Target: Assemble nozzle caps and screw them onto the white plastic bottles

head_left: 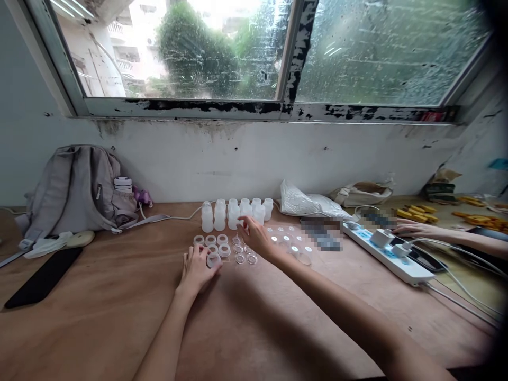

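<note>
Several frosted white bottles (220, 214) stand in rows near the wall. In front of them lie white rings (224, 250), clear rings (252, 259) and small clear discs with white centres (294, 248). My left hand (196, 269) is closed around a clear, ring-shaped piece (213, 259) at the near edge of the white rings. Above the clear rings, close to the front of the bottles, my right hand (254, 235) has its thumb and index finger bent toward each other; whether anything small is between them cannot be made out.
A grey backpack (79, 185) and black phone (43, 278) lie left. Behind right are a plastic bag (305, 201) and pouch (363, 194). A power strip (389, 256) with cables lies right, near another person's hand (416, 230) and yellow pieces (416, 213).
</note>
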Demonstrator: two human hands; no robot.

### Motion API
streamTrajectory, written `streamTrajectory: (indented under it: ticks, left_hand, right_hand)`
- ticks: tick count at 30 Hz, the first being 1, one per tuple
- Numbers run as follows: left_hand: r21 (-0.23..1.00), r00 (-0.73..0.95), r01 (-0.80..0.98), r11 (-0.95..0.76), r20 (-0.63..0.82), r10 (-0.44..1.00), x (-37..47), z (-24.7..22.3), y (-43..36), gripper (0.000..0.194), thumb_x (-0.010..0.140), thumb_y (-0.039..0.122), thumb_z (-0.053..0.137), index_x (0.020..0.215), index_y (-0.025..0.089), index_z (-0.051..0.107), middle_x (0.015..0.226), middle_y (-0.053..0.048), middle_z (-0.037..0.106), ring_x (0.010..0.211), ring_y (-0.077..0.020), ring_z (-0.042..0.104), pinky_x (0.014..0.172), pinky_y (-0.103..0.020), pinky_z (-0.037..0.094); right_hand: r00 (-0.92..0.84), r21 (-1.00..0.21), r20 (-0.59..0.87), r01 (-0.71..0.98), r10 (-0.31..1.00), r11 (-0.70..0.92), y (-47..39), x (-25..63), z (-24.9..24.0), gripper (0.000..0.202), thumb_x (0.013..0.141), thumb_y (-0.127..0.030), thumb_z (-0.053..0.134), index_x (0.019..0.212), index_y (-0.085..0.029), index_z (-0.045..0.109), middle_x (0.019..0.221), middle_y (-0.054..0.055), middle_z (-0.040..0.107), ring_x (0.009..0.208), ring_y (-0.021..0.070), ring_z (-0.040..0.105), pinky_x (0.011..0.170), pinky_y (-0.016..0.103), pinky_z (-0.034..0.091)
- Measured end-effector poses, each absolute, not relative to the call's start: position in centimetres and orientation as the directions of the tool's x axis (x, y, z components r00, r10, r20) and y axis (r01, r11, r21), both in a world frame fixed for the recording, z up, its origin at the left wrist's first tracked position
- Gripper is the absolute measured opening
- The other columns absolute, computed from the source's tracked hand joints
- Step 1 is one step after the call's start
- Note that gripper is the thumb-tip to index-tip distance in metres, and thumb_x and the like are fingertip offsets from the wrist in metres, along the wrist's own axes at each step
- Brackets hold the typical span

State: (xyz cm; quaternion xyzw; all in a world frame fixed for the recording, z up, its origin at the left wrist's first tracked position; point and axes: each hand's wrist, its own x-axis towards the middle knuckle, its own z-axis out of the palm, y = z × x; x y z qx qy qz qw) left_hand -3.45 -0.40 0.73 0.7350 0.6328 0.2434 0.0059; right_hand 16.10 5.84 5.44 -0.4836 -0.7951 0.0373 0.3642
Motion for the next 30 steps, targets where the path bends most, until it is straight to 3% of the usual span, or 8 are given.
streamTrajectory:
  ticks: [5,11,17,21,26,30]
  left_hand:
    - [0.416,0.17,0.807,-0.419,0.516,0.839,-1.6,0.3,-1.0,0.034,0.076,0.034,0.052,0.106,0.019,0.05,0.099,-0.008,0.054,0.095,-0.0229,0.049,0.084,-0.037,0.04]
    - [0.516,0.333,0.632,-0.578,0.492,0.804,1.2,-0.6,-2.4,0.037,0.075,0.02,0.054,0.111,0.018,0.045,0.106,-0.007,0.055,0.101,-0.021,0.049,0.089,-0.037,0.04]
    - [0.712,0.276,0.513,-0.479,0.392,0.878,3.7,-1.3,-2.1,0.037,0.071,0.024,0.058,0.107,0.019,0.047,0.099,-0.006,0.057,0.088,-0.0194,0.056,0.079,-0.035,0.046]
    - [0.86,0.276,0.353,-0.369,0.281,0.919,5.2,-1.4,-1.2,0.036,0.07,0.026,0.059,0.103,0.018,0.047,0.091,-0.005,0.06,0.077,-0.0159,0.059,0.073,-0.03,0.048]
    - [0.954,0.198,0.162,-0.254,0.221,0.955,6.2,-1.3,-0.5,0.036,0.071,0.029,0.06,0.101,0.017,0.045,0.09,-0.004,0.059,0.075,-0.0141,0.058,0.067,-0.026,0.047]
    - [0.97,0.183,0.079,-0.23,0.212,0.96,6.2,-1.4,-0.5,0.036,0.071,0.028,0.061,0.1,0.017,0.043,0.09,-0.005,0.058,0.077,-0.0143,0.058,0.066,-0.024,0.045]
  right_hand:
    - [-0.242,-0.401,0.447,0.806,0.861,0.435,2.0,20.5,1.4,0.022,0.081,-0.02,0.039,0.1,-0.019,0.05,0.085,0.005,0.057,0.062,0.0149,0.051,0.056,0.025,0.035]
    - [-0.353,-0.371,0.381,0.789,0.855,0.49,1.0,21.7,-1.7,0.023,0.08,-0.018,0.04,0.099,-0.02,0.052,0.093,0.007,0.055,0.083,0.0188,0.052,0.072,0.03,0.039]
    - [-0.324,-0.522,0.373,0.702,0.869,0.485,1.1,22.2,-2.1,0.019,0.075,-0.017,0.05,0.093,-0.02,0.051,0.087,0.004,0.056,0.078,0.0159,0.053,0.071,0.028,0.041]
    - [-0.264,-0.565,0.467,0.646,0.844,0.514,1.2,22.8,-2.4,0.018,0.076,-0.016,0.049,0.093,-0.019,0.049,0.08,0.003,0.057,0.07,0.0146,0.054,0.064,0.026,0.044]
    - [-0.194,-0.506,0.634,0.628,0.749,0.591,0.8,23.4,-2.0,0.014,0.079,-0.014,0.045,0.092,-0.018,0.049,0.079,0.005,0.056,0.071,0.0157,0.054,0.064,0.027,0.045]
    - [-0.363,-0.365,0.651,0.62,0.667,0.694,0.0,23.5,-0.8,0.019,0.078,-0.008,0.043,0.091,-0.019,0.051,0.08,0.006,0.057,0.075,0.0174,0.052,0.066,0.029,0.044]
